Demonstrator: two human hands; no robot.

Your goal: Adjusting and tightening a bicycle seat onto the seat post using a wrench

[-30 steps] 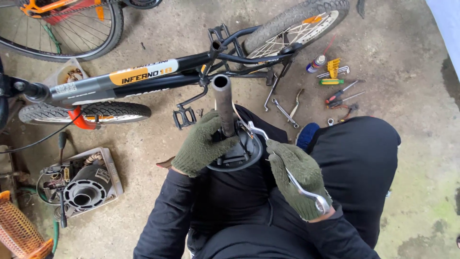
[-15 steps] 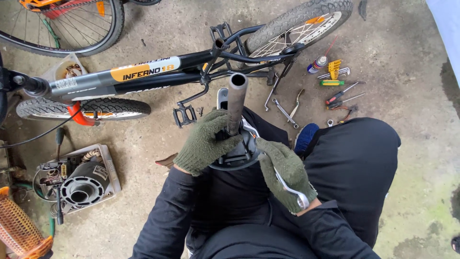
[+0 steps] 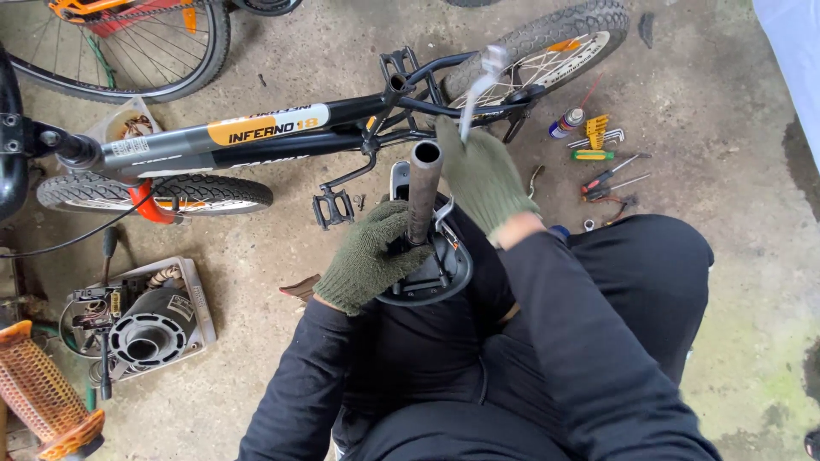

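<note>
The person sits low over a concrete floor (image 3: 752,282), both arms in black sleeves and both hands in olive knit gloves. The left hand (image 3: 369,259) is closed around the lower part of a rusty metal tube (image 3: 423,192), a seat post standing nearly upright with its open end towards the camera. Below the glove the tube runs into the underside of a black bicycle saddle (image 3: 436,273), which rests upside down on the person's lap.

The right hand (image 3: 483,175) is raised above and to the right of the tube, fingers curled shut on the handle of a silver wrench (image 3: 480,92) (the tool is blurred, so its head cannot be made out clearly). The wrench points up and away from the tube, clear of it.

Beyond the hands a small black bicycle (image 3: 282,137) lies on its side, its rear wheel (image 3: 547,47) at the upper right and its front wheel (image 3: 154,192) at the left. A scatter of hand tools (image 3: 602,162) lies on the floor to the right of the bicycle: a small spray can, hex keys, screwdrivers and pliers. At the lower left sits an opened electric motor unit (image 3: 141,320), with an orange basket (image 3: 43,393) just beside it. Part of a larger wheel (image 3: 145,51) shows at the top left.
</note>
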